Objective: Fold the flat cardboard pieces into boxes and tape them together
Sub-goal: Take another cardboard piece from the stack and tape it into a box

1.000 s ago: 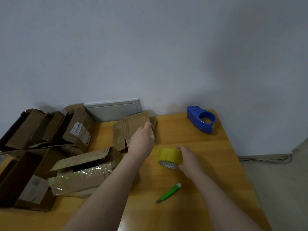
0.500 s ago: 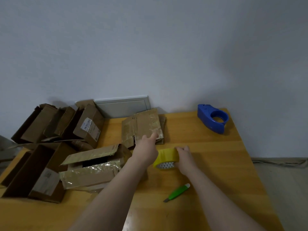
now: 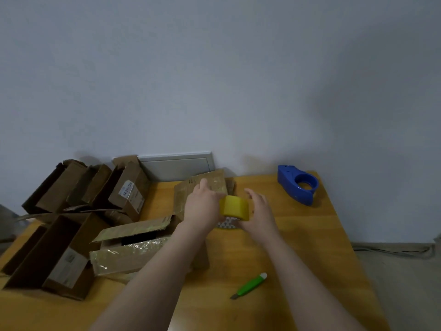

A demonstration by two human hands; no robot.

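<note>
A yellow tape roll is lifted a little above the wooden table, held between both hands. My left hand grips its left side and my right hand cups its right side and underside. Behind the hands a flat cardboard piece lies near the wall. A half-folded box with glossy tape on its flaps sits under my left forearm.
Several open brown boxes crowd the table's left side. A blue tape dispenser stands at the far right corner. A green utility knife lies between my forearms. The table's right edge drops to the floor.
My left hand left the flat cardboard and came onto the tape roll. The roll has risen slightly off the table between both hands. The view shifted, sliding the scene rightward.
</note>
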